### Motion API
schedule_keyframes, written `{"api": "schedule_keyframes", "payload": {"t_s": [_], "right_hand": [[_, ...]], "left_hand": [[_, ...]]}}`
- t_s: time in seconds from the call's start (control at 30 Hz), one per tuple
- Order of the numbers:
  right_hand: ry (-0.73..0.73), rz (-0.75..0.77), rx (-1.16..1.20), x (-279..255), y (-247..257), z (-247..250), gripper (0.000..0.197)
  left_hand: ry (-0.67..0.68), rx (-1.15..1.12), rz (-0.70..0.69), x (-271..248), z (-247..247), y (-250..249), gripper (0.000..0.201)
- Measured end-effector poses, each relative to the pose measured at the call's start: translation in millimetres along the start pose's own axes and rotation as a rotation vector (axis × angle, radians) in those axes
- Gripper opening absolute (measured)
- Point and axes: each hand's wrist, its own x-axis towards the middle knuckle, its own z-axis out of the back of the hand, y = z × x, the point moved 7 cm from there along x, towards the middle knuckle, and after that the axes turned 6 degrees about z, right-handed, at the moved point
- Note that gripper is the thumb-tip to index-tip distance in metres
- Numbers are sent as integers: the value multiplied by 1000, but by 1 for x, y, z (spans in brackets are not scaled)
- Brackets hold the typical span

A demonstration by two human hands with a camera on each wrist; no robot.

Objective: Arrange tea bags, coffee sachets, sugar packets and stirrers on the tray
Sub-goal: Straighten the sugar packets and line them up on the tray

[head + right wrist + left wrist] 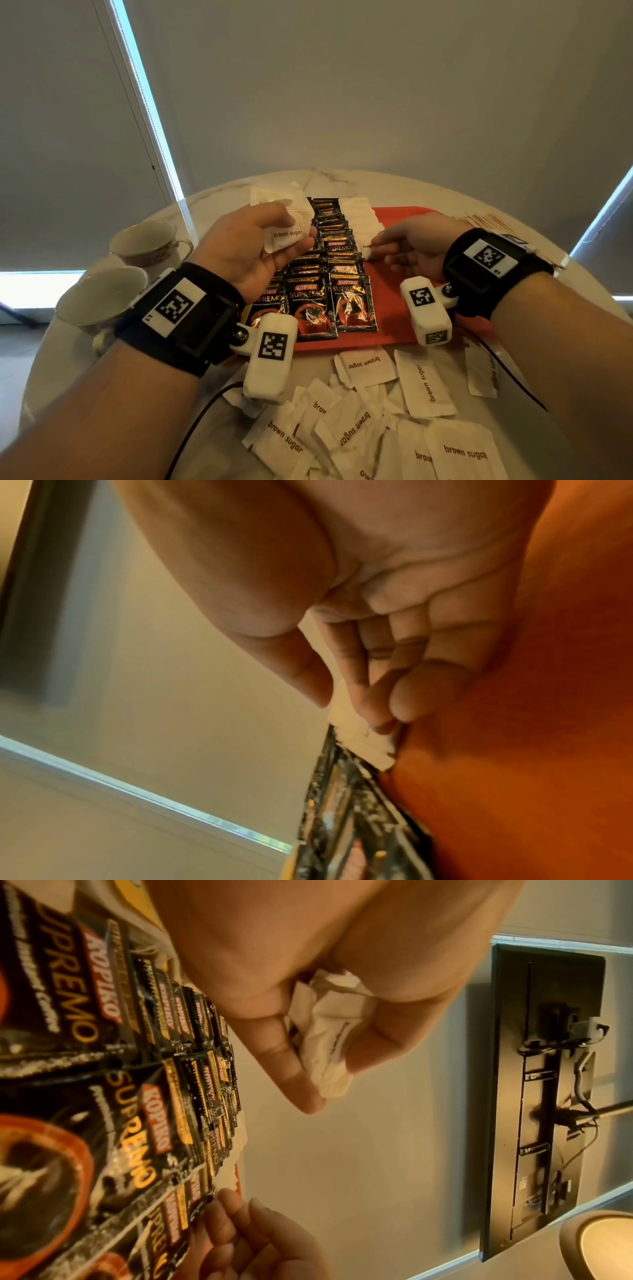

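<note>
Currently the left hand hovers above the flat red plastic tray, its grip closed around a crumpled bunch of white paper brown-sugar packets; the left wrist view shows thumb and fingers clamping the wad. The right hand is low on the tray, thumb and fingertips pinching one white sugar packet at the near end of the row of white packets that runs away from the person, just right of the black-and-gold Kopiko coffee sachets. Key relation, as I judge it: the row's long axis points away from the person, open tray lies right of it, and the supply wad sits up and left of the right hand, across the sachets, so the right hand is nearer the placing spot. More loose sugar packets lie scattered on the round white marble tabletop, near edge. Two pale teacups stand at left. Thin wooden stirrers show beyond the right wrist, mostly hidden. Packet count in the wad: can't tell. Tea bags not clearly identifiable.
</note>
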Motion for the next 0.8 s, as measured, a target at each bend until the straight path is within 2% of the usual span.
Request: {"api": "schedule_keyframes", "payload": {"t_s": [0.1,0.17,0.27,0.37,0.47,0.6,0.8], "right_hand": [[-10,178,139,-7,15,-7,23],[113,289,208,-20,25,-28,23],[272,413,172,-41,32,-57,27],[214,524,153,-53,36,-60,12],[160,524,230,-54,33,-53,7],[117,506,387,-53,31,-48,3],[27,575,414,-55,34,-43,5]], "left_hand": [[36,-21,34,-2,-4,0,28],[74,39,52,-4,-8,2,26],[157,192,70,-9,-15,6,29],[224,288,86,-13,-19,7,34],[240,286,104,-15,-22,8,36],[130,183,92,-12,-16,7,31],[-1,30,51,-5,-2,1,23]]}}
